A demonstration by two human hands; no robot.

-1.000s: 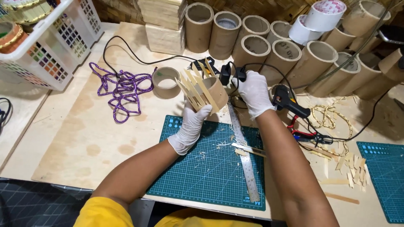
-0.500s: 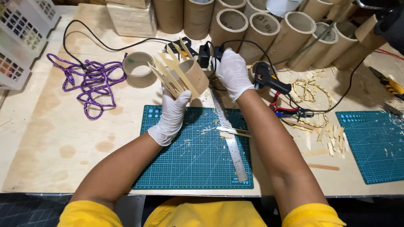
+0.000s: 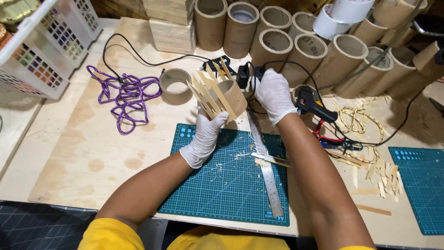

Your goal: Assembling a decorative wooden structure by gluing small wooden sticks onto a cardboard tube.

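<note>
A short brown cardboard tube clad with pointed pale wooden slats (image 3: 221,96) is being held in the air above the far edge of the green gridded cutting mat (image 3: 217,185), in front of the row of tall cardboard tubes (image 3: 277,41). Its long axis is being kept tilted, with the open mouth turned toward the right and slightly up; the slats are running along that axis, and their pointed tips are fanning up and to the left. The tube is being gripped from below and behind by the left hand in a white glove (image 3: 205,137), fingers curled round the slatted wall, forearm running in from the lower left. The right hand in a white glove (image 3: 274,95) is being kept just right of the tube's mouth, closed round a black glue gun (image 3: 244,76), most of which is hidden by the palm; whether its nozzle is touching the tube cannot be told. The right forearm is reaching up from the lower right. A steel ruler (image 3: 264,167) and wood shavings are lying on the mat. A second black glue gun (image 3: 311,103) is resting to the right, a roll of brown tape (image 3: 175,87) and a tangle of purple cord (image 3: 126,95) to the left.
</note>
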